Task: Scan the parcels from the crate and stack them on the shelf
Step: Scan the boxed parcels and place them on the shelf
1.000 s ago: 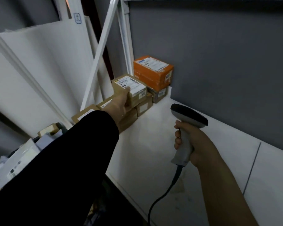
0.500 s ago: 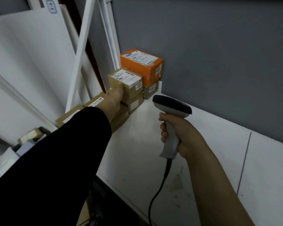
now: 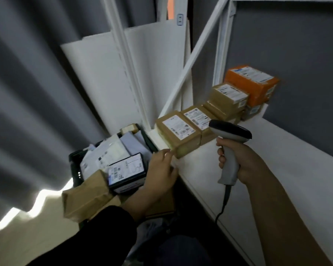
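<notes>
Head view: the left hand (image 3: 160, 173) hangs over the dark crate (image 3: 74, 164), its fingers loosely extended and holding nothing, beside the right edge of a black parcel (image 3: 126, 172). That parcel lies label up on the pile in the crate, its long axis running from lower left to upper right. A brown paper parcel (image 3: 87, 198) sits at the crate's near rim.

The right hand (image 3: 244, 166) grips the handle of the grey scanner (image 3: 231, 131), held upright above the white shelf (image 3: 267, 169). The scanner's head points left, and its cable (image 3: 222, 204) hangs down.

On the shelf, parcels stand in a row along its left edge. The row runs from the nearest brown box (image 3: 178, 135) back to the orange box (image 3: 252, 81), which sits on top in the far corner.
</notes>
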